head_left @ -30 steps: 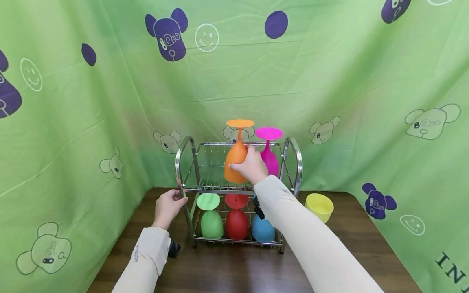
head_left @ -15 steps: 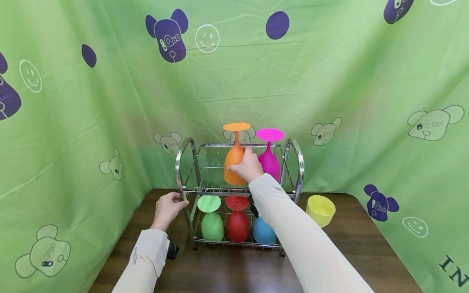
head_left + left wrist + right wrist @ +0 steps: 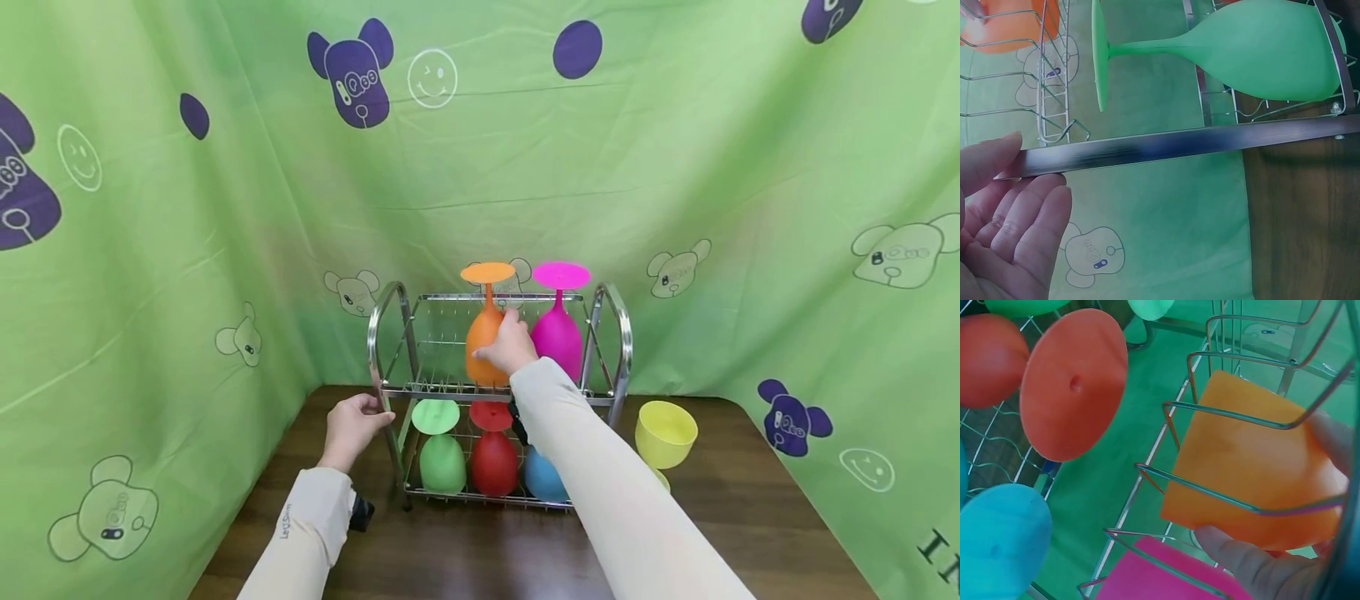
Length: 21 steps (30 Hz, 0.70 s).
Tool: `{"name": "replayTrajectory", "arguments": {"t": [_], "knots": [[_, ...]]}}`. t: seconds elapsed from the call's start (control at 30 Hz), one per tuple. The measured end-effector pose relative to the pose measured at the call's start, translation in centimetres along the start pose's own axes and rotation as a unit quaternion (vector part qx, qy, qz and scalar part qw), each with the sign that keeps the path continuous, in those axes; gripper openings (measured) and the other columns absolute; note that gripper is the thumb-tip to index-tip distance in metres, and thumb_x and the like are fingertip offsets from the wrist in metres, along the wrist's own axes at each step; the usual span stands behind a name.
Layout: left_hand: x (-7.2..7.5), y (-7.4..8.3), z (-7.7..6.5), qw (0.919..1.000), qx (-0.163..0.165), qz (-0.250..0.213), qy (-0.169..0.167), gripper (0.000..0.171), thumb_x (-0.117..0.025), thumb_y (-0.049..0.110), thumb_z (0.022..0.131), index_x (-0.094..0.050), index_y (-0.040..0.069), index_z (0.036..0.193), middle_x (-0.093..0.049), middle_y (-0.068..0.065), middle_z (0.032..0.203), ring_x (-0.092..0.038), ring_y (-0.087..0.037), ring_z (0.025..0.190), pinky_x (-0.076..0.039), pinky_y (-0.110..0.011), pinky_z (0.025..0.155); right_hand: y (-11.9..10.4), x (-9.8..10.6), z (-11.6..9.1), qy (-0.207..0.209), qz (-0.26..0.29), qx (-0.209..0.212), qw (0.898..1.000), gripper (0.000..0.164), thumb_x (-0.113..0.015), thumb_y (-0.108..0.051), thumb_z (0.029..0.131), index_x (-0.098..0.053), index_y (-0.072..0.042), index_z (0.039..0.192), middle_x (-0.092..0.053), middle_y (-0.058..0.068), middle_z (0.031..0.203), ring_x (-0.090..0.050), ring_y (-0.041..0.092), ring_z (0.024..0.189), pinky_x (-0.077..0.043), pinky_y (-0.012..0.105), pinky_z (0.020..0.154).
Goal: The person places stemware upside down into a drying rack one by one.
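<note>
Near the middle of the rack's upper shelf, my right hand grips the bowl of an orange goblet, which is upside down with its foot on top. In the right wrist view the goblet's rim is at the shelf wires. My left hand holds the left front post of the chrome dish rack, thumb on one side and fingers on the other. Right of the orange goblet stands an inverted magenta goblet on the same shelf.
On the lower shelf, inverted green, red and blue goblets stand in a row. A yellow goblet stands upright on the wooden table right of the rack. A green patterned cloth hangs behind.
My right hand has lowered the orange goblet toward the upper shelf. The left hand keeps its hold on the post. The head view has shifted slightly.
</note>
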State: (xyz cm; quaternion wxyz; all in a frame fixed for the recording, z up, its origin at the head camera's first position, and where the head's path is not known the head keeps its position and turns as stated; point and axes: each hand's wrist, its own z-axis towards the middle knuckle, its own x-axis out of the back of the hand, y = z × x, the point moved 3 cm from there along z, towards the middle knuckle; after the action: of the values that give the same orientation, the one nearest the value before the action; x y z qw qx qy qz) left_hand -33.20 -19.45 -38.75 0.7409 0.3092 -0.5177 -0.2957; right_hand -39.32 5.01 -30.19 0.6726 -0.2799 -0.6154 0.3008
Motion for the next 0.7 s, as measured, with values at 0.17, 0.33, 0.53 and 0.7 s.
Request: {"name": "replayTrajectory", "arguments": {"t": [0.17,0.33,0.53,0.7], "knots": [[-0.1,0.0,-0.1,1.0000,0.001,0.001,-0.004,0.017,-0.077,0.007,0.075,-0.069,-0.005,0.083,-0.071,-0.017,0.081,-0.068,-0.032,0.076,-0.051,-0.036,0.065,0.3,0.0,-0.3,0.000,0.003,-0.002,1.000,0.091,-0.079,-0.008,0.076,-0.021,0.007,0.144,-0.038,0.030,0.135,-0.042,0.041,0.124,-0.039,0.048,0.101],[0.0,0.1,-0.3,1.0000,0.000,0.006,0.001,0.017,-0.077,0.007,0.076,-0.068,-0.005,0.083,-0.071,-0.018,0.082,-0.068,-0.032,0.077,-0.051,-0.037,0.066,0.2,0.0,-0.8,0.008,-0.004,0.002,1.000,0.083,-0.078,-0.010,0.078,-0.025,0.007,0.140,-0.043,0.029,0.130,-0.046,0.041,0.120,-0.041,0.048,0.099],[0.0,0.0,-0.4,1.0000,0.008,-0.002,0.004,0.019,-0.076,0.008,0.077,-0.068,-0.005,0.087,-0.071,-0.017,0.083,-0.068,-0.032,0.077,-0.051,-0.038,0.068,0.2,0.1,-1.2,0.012,-0.018,-0.008,1.000,0.089,-0.078,-0.017,0.080,-0.021,0.007,0.145,-0.041,0.031,0.134,-0.046,0.042,0.122,-0.041,0.048,0.099],[-0.4,-0.4,-0.6,0.9999,0.010,-0.001,0.002,0.021,-0.075,0.011,0.078,-0.067,-0.005,0.091,-0.071,-0.017,0.085,-0.067,-0.032,0.080,-0.051,-0.041,0.072,0.5,0.4,-2.0,0.018,-0.028,-0.012,0.999,0.089,-0.076,-0.021,0.081,-0.021,0.006,0.146,-0.041,0.032,0.135,-0.047,0.044,0.120,-0.042,0.050,0.098]]}}
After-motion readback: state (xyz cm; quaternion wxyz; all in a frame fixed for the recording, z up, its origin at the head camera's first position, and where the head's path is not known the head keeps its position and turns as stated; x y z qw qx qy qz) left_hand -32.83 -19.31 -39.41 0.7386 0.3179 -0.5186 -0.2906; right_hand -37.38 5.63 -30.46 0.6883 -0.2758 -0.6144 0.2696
